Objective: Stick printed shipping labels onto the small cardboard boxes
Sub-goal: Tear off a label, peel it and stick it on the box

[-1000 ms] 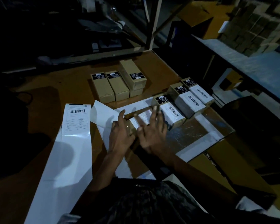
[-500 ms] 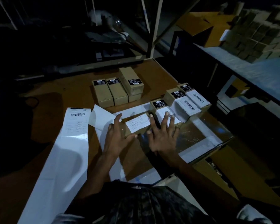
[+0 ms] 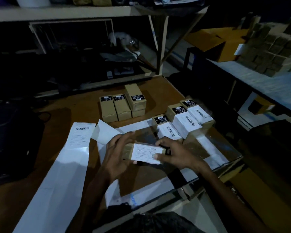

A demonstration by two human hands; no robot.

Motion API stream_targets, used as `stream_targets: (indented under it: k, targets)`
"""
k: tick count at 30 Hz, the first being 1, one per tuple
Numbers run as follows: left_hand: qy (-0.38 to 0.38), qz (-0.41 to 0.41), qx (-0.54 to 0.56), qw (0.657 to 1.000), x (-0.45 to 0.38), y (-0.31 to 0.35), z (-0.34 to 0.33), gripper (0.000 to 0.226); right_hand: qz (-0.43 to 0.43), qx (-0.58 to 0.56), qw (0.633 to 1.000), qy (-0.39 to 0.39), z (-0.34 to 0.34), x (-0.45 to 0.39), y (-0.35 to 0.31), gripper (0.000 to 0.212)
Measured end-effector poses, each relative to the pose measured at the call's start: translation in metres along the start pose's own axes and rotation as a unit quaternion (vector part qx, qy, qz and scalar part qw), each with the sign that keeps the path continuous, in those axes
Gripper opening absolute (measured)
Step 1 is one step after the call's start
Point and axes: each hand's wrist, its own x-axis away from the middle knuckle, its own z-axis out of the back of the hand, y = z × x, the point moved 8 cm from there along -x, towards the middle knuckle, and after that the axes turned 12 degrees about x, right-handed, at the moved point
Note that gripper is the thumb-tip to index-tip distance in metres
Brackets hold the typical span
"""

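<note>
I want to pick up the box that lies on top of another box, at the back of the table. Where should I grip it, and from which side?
Grip the stacked box by its two long side walls, coming down from above. It lies flat on the lower box, so its sides are raised above the neighbouring unlabelled box and probably free for fingers.

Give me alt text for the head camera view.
Both hands, left hand and right hand, grip a small cardboard box with a white shipping label over a dim wooden table; three labelled boxes sit right, four unlabelled boxes behind, a label strip left.
</note>
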Motion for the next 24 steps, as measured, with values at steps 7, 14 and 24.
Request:
stream_targets:
  k: [7, 14, 24]
  targets:
    - [0.051, -0.029, -0.058, 0.997, -0.007, 0.026, -0.008, 0.099, -0.048, -0.188, 0.981, 0.018, 0.016, 0.026, 0.011, 0.079]
    - [0.146, 0.102, -0.047, 0.983, -0.011, 0.023, -0.049, 0.098, -0.051, 0.072, 0.95, 0.3, 0.052, 0.045, 0.005, 0.054]
    - [0.045, 0.191, 0.193, 0.961, -0.055, -0.006, -0.132, 0.034, -0.099, 0.317, 0.861, 0.385, 0.053, 0.03, 0.013, 0.05]
